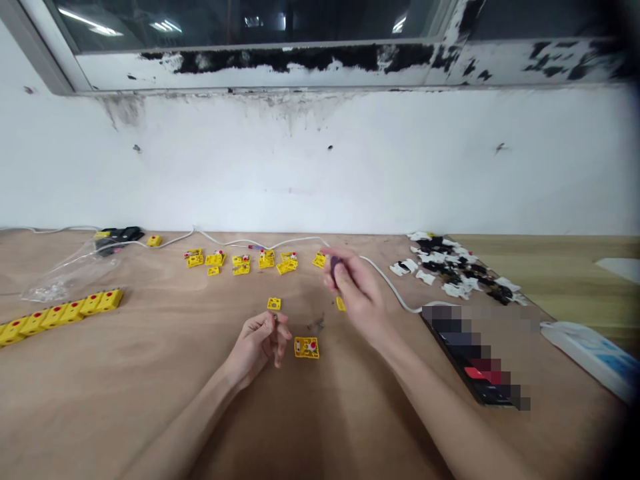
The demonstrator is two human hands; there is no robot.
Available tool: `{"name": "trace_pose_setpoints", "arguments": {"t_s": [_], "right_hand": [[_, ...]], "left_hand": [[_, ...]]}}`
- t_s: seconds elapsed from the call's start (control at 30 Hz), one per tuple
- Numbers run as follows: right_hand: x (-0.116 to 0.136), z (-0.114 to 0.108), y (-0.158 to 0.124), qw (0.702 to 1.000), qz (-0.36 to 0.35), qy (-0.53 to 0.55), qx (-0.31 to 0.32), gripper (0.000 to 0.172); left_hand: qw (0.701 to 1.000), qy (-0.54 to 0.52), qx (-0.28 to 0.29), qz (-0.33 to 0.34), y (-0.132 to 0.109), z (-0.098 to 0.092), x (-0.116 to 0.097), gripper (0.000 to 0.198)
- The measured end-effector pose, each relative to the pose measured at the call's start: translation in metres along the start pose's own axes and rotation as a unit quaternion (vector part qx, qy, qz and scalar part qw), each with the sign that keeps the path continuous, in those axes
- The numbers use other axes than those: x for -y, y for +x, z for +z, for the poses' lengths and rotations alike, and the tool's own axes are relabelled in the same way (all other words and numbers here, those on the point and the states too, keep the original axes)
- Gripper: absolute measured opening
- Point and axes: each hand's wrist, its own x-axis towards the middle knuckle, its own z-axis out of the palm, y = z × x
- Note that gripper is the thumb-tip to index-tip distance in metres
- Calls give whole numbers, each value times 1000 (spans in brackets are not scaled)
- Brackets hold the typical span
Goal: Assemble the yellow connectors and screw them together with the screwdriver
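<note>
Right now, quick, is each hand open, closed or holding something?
Left hand: pinched closed; any held piece is too small to identify.
Right hand: closed around a dark purple, rounded object.

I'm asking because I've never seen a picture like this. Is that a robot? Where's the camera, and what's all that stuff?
No robot here! These are a person's own bare hands. There's one picture, from a camera worn on the person's head, looking forward and down.

The right hand holds a dark purplish thing; the fingers hide part of it. The left hand seems to pinch a tiny thing, too small to name.

On the wooden table, between the arms, is an open yellow case with red and white parts inside. More open yellow pieces lie farther back. At the left is a row of yellow blocks; at the right, a pile of black and white bits.
</note>
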Motion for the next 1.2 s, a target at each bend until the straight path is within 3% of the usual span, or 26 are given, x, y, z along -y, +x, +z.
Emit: {"name": "trace_pose_setpoints", "arguments": {"t_s": [0.1,0.2,0.4,0.6,0.83,1.03,1.2], "right_hand": [[2,-2,-21,971,-15,-205,122,17],[-5,3,-46,932,-51,-300,199,13],[-23,1,-69,906,-135,-372,150,13],[-29,-4,-77,907,-193,-353,122,13],[-40,-9,-79,912,-208,-344,83,16],[-49,-7,-80,907,-230,-340,95,21],[-48,-8,-81,927,-174,-311,121,23]], "left_hand": [[998,-36,10,-46,-5,5,3,43],[997,-33,38,-63,-10,12,7,40],[993,30,91,-64,-18,26,11,41],[992,90,77,-50,-21,27,9,39],[978,208,-8,27,-19,29,-4,37],[977,213,-20,13,-17,28,-4,35],[974,224,-23,3,-14,25,-1,37]]}}
